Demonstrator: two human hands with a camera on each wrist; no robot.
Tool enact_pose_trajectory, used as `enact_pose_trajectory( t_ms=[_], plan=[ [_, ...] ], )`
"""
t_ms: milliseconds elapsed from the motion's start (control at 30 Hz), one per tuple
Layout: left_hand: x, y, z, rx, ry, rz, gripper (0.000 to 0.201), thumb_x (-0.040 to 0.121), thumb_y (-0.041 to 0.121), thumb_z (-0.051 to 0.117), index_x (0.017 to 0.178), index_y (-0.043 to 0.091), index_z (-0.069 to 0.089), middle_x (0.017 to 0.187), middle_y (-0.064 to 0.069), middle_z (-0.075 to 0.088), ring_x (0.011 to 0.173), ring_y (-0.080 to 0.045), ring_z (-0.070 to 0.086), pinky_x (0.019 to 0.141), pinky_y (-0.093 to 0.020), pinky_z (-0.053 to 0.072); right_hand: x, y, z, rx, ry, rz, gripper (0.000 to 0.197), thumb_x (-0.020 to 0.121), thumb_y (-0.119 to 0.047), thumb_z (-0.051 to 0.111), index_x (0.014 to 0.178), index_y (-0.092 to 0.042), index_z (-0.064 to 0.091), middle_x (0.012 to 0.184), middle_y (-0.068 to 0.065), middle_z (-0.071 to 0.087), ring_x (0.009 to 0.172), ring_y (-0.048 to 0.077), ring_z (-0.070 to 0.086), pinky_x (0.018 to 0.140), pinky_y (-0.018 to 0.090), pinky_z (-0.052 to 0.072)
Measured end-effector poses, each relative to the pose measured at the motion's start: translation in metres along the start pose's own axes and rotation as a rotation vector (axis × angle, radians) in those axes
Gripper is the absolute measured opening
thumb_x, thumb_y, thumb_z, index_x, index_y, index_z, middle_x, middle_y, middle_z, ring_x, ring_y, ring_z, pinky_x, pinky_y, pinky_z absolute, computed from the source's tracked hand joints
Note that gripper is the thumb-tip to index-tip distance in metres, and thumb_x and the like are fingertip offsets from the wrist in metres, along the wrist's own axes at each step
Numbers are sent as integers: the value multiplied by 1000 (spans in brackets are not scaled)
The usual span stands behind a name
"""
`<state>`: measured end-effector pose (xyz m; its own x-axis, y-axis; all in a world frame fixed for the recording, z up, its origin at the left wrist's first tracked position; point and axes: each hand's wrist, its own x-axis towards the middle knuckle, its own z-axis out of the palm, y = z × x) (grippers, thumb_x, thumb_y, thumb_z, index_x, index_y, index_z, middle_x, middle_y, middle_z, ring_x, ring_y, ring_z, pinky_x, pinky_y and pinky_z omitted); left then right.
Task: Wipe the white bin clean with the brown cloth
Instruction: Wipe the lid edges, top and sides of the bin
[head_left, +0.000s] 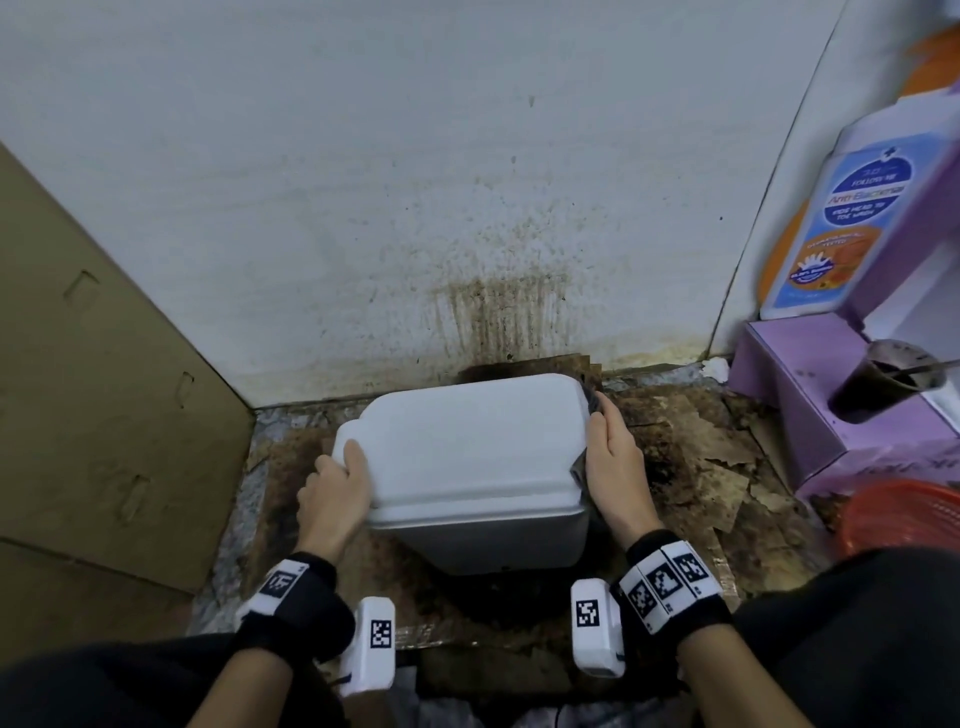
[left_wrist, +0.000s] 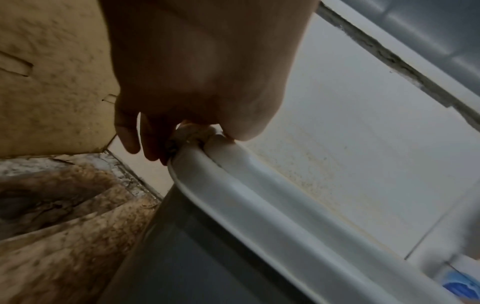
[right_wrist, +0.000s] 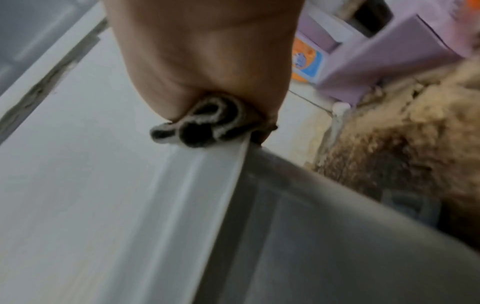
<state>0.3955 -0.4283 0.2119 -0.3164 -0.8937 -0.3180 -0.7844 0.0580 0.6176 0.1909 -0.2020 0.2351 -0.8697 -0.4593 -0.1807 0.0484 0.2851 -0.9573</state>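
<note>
While our left hand (head_left: 340, 486) grips the white bin (head_left: 467, 447) lid's corner, our right hand (head_left: 613, 457) presses the clutched brown cloth (right_wrist: 205, 127) against its edge.

White bin (head_left: 467, 447), brown cloth (right_wrist: 207, 125), lilac box (head_left: 810, 395), orange basket (head_left: 904, 519)

The left hand (head_left: 337, 488) is gripping the white plastic bin's (head_left: 467, 447) lid edge, while the right hand (head_left: 613, 457) is pressing a folded brown cloth (right_wrist: 205, 127) against its other side.
</note>
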Motion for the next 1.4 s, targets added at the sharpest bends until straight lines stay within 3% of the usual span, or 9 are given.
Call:
enact_pose_trajectory(
  t_ms=[67,133,367,633,733,967,1233,1300,1400],
  plan=[
    [-3,4,7,6,12,21,78,107,62,23,148,-2,36,148,-27,46,136,-44,43,112,-57,38,0,7,0,8,43,32,49,111,-39,29,159,-30,31,153,-4,47,138,17,45,113,37,39],
    [-3,9,11,-2,15,46,75,106,62,26,143,-2,40,143,-26,49,134,-44,43,111,-57,38,-1,11,-4,10,96,65,49,110,-40,28,158,-31,31,156,-3,44,143,22,39,117,46,34],
    [15,23,6,27,-26,157,78,103,69,28,132,0,46,132,-26,55,126,-46,50,107,-61,42,-18,18,-3,86,282,123,46,110,-35,31,154,-29,39,150,-1,50,140,25,44,117,46,35],
    [40,57,-7,64,-157,295,70,108,59,31,150,5,44,153,-18,50,137,-35,49,102,-43,40,-72,26,42,162,527,115,48,110,-34,29,157,-25,34,158,-2,42,146,21,36,120,44,31],
    [44,47,-2,11,-151,322,67,107,62,32,141,7,49,143,-17,57,129,-34,53,96,-44,41,-72,32,46,167,538,93,48,111,-33,28,157,-22,33,159,-1,40,147,20,34,119,38,30],
    [23,43,12,6,19,258,82,100,73,19,149,11,43,150,-17,51,137,-39,48,112,-57,38,-33,35,4,187,255,110,45,110,-35,32,155,-30,37,152,-3,47,138,18,43,116,45,36],
    [-28,21,29,-184,67,-32,97,92,85,28,138,1,43,144,-24,46,127,-42,53,105,-53,45,16,22,-30,92,-122,107,38,111,-35,33,144,-29,51,135,-7,55,111,5,55,80,20,42],
    [-46,17,37,-231,27,-7,81,93,83,33,99,7,59,101,-13,62,102,-35,66,91,-47,57,20,21,-34,100,-160,102,38,111,-31,33,142,-25,55,132,-7,60,113,6,60,76,16,44],
    [-65,21,46,-384,-55,19,65,104,62,37,101,4,66,78,-3,59,69,-14,61,49,-13,46,18,21,-36,173,-183,88,37,111,-22,34,130,-22,65,122,-7,68,97,-5,68,69,9,50]
  ],
)
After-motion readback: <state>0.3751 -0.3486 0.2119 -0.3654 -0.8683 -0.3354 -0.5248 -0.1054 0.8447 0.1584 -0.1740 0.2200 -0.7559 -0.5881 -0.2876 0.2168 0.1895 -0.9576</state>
